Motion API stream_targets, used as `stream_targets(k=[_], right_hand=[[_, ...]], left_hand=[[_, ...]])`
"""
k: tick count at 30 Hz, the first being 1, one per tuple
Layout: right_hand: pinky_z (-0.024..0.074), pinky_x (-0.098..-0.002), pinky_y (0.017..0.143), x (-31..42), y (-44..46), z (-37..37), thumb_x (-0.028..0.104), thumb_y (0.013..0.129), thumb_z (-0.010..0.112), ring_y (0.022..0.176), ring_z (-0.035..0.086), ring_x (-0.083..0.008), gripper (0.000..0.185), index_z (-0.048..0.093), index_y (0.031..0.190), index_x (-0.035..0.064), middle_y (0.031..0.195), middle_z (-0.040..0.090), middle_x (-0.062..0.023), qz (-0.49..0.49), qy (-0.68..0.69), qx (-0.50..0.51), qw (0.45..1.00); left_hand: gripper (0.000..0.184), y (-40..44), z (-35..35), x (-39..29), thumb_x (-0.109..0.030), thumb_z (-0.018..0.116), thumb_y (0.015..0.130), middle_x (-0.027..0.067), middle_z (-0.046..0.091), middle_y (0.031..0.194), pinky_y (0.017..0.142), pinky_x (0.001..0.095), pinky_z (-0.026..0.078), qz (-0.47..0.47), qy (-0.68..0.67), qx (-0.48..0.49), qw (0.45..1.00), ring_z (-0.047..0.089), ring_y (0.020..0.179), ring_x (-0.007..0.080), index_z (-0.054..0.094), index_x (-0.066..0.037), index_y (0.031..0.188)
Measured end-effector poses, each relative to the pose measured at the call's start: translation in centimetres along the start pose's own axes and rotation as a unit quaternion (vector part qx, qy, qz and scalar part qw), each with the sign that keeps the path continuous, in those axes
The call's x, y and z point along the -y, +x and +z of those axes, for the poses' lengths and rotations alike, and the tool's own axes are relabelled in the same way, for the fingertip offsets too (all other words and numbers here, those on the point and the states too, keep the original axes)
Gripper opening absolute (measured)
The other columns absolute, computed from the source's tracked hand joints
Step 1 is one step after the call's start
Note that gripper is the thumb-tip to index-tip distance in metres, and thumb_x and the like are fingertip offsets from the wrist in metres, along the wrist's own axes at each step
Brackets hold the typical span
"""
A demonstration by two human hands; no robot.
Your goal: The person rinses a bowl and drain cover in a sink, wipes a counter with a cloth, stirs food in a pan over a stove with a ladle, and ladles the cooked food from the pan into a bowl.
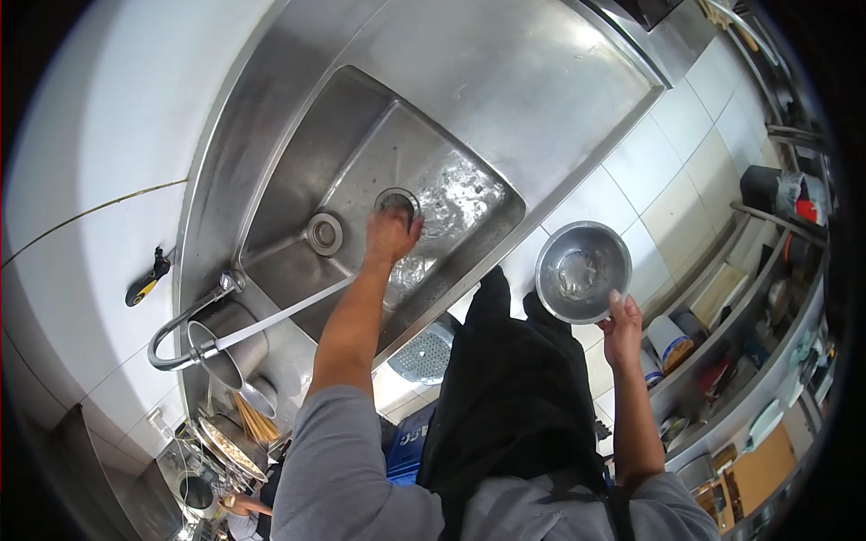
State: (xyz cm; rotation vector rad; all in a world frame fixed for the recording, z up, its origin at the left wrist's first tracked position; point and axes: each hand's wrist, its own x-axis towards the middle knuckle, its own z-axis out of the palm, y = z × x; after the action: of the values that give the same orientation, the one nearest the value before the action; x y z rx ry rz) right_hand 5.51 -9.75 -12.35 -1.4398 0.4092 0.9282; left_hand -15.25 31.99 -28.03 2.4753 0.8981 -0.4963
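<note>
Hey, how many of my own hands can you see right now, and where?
2. The left hand is in the sink, at the drain; the right hand holds a metal bowl by its rim.

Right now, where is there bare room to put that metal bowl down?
For the bowl, the widest free patch is the steel drainboard, between the sink basin and the counter's raised end rim. The basin floor right of the left hand is bare too, but wet. It is crowded by the tap, where metal containers stand close together.

Only illegible white lettering (413, 436) marks the blue bin (406, 466).
</note>
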Motion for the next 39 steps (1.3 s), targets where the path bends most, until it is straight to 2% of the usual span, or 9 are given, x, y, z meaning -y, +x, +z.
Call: stream_targets(k=[5,11,14,19,22,26,29,35,39], right_hand=[[0.0575,-0.0306,0.077,-0.2,0.1,-0.2,0.029,0.103,0.06,0.089,0.068,-0.0092,0.025,0.066,0.116,0.0081,0.102,0.071,0.0006,0.003,-0.012,0.001,1.0],[0.0573,-0.0303,0.076,-0.4,0.1,0.2,0.027,0.104,0.059,0.087,0.068,-0.0092,0.023,0.066,0.116,0.0083,0.101,0.071,0.0005,-0.006,-0.01,0.004,1.0],[0.057,-0.0299,0.076,-0.4,0.3,0.2,0.027,0.104,0.059,0.087,0.067,-0.0091,0.023,0.067,0.116,0.0088,0.101,0.071,0.0006,-0.007,-0.008,0.004,1.0],[0.0565,-0.0294,0.076,0.0,-0.1,0.1,0.03,0.103,0.06,0.09,0.067,-0.0092,0.025,0.066,0.116,0.0094,0.103,0.071,0.0007,0.008,-0.022,-0.002,1.0],[0.0565,-0.0299,0.077,-0.6,0.3,-0.8,0.031,0.103,0.061,0.089,0.067,-0.0095,0.026,0.066,0.116,0.0095,0.104,0.071,0.0007,0.01,-0.015,-0.007,1.0],[0.0563,-0.0299,0.077,0.1,0.5,-0.4,0.031,0.103,0.061,0.09,0.067,-0.0093,0.026,0.066,0.116,0.0098,0.103,0.071,0.0008,0.0,-0.012,0.0,1.0],[0.0565,-0.0303,0.077,0.3,0.6,0.0,0.031,0.103,0.061,0.089,0.067,-0.0093,0.026,0.066,0.115,0.0099,0.103,0.071,0.001,-0.002,-0.024,0.004,1.0],[0.0572,-0.0312,0.078,0.4,0.4,-0.2,0.029,0.103,0.06,0.088,0.068,-0.0099,0.023,0.067,0.114,0.0102,0.101,0.071,0.0017,0.001,-0.034,-0.001,0.999],[0.0573,-0.0307,0.076,0.5,0.8,-1.5,0.028,0.103,0.06,0.087,0.068,-0.0097,0.02,0.067,0.111,0.0105,0.099,0.07,0.0019,-0.01,-0.023,-0.019,1.0]], left_hand=[[0.044,0.2,4.4,-1.2,-0.042,0.041,0.103,0.0155,0.065,0.119,0.101,0.0684,0.03,-0.077,0.114,-0.162,0.977,0.06,0.114,0.0333,0.069,-0.008,0.108],[0.053,-0.6,-0.5,-0.5,-0.045,0.038,0.103,0.0171,0.063,0.123,0.11,0.0728,0.018,-0.059,0.057,0.034,0.996,0.056,0.122,0.0345,0.066,-0.003,0.118],[0.055,0.3,1.9,-1.5,-0.044,0.041,0.103,0.0205,0.061,0.129,0.11,0.0736,0.018,-0.094,0.095,-0.05,0.99,0.054,0.125,0.0376,0.061,0.001,0.127],[0.056,-0.9,6.2,0.6,-0.045,0.048,0.1,0.021,0.06,0.134,0.11,0.065,0.026,-0.028,0.063,-0.098,0.993,0.056,0.121,0.042,0.057,-0.001,0.133],[0.056,-2.4,-2.7,-0.2,-0.039,0.058,0.096,0.0249,0.059,0.134,0.106,0.0533,0.04,-0.054,0.007,0.084,0.995,0.057,0.12,0.0422,0.054,0.0,0.137],[0.059,1.9,-1.7,6.7,-0.038,0.062,0.095,0.0255,0.055,0.139,0.105,0.049,0.043,-0.067,-0.066,-0.288,0.953,0.052,0.126,0.0442,0.048,-0.013,0.147],[0.061,7.0,0.9,5.4,-0.041,0.061,0.096,0.0243,0.046,0.149,0.111,0.051,0.038,-0.208,-0.136,-0.316,0.915,0.04,0.139,0.044,0.046,-0.018,0.15],[0.061,1.4,1.9,-5.0,-0.04,0.062,0.096,0.0148,0.021,0.166,0.115,0.0702,0.022,0.139,0.071,-0.019,0.988,0.024,0.15,0.042,0.043,-0.024,0.152],[0.049,-4.7,-0.7,-1.0,-0.035,0.059,0.094,0.012,0.043,0.153,0.112,0.0699,0.027,0.181,0.094,0.058,0.977,0.039,0.143,0.0332,0.054,-0.013,0.138]])
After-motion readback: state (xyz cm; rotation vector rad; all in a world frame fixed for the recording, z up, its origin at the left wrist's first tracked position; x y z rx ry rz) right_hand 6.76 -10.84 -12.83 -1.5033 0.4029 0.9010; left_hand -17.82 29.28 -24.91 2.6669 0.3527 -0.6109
